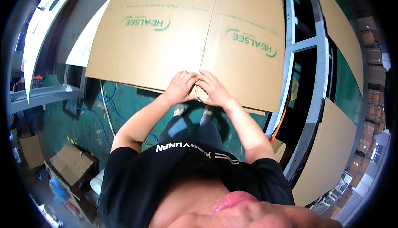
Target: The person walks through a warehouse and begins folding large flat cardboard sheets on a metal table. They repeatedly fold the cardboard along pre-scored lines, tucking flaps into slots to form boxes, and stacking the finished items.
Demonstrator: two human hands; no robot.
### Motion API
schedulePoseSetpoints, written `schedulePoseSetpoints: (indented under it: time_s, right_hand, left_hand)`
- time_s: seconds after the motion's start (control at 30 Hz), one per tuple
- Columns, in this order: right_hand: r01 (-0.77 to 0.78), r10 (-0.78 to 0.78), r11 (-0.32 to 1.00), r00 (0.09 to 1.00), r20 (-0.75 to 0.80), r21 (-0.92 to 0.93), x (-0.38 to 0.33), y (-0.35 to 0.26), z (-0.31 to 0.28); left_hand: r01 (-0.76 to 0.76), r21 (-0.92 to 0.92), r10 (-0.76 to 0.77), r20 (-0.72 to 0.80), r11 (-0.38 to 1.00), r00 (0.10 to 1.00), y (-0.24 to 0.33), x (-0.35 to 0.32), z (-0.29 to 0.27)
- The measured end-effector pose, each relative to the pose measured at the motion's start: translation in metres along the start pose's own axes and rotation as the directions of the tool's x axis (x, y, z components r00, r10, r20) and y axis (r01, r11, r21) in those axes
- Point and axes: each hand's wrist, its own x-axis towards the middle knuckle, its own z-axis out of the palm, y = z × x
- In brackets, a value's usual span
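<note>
The flat cardboard sheet (186, 33) is pinched at its near edge, directly under the curled, close-set fingers of the left hand (180, 88) and right hand (213, 89), and the crease between them is probably best worked evenly.

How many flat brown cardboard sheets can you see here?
3: the big printed cardboard sheet under the left hand and right hand, one at upper right, one at lower right. More may be hidden.
</note>
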Motion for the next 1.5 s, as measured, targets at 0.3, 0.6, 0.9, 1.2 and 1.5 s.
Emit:
schedulePoseSetpoints:
  time_s: [0.3,0.6,0.9,1.2,1.5]
  right_hand:
    - [-0.464,0.428,0.873,0.876,-0.222,-0.150,-0.106,0.010,-0.029]
    - [-0.955,0.866,0.231,0.113,-0.488,0.188,-0.247,0.099,-0.098]
    - [-0.942,0.918,0.172,0.047,-0.395,0.288,-0.233,0.081,-0.132]
    - [-0.719,0.819,0.522,0.274,-0.504,0.458,-0.154,-0.045,-0.220]
    - [-0.727,0.792,0.568,0.356,-0.496,0.386,-0.121,-0.083,-0.225]
  left_hand:
    - [-0.126,0.092,0.113,0.134,0.988,0.985,0.008,0.010,-0.002]
    - [-0.053,0.145,0.018,0.231,0.988,0.973,0.025,0.020,-0.006]
    - [-0.048,0.073,0.030,0.225,0.996,0.974,0.025,0.016,-0.002]
    - [-0.073,-0.001,0.072,0.174,0.997,0.982,0.018,0.019,-0.001]
    - [-0.056,0.047,0.046,0.187,0.997,0.981,0.011,0.013,-0.002]
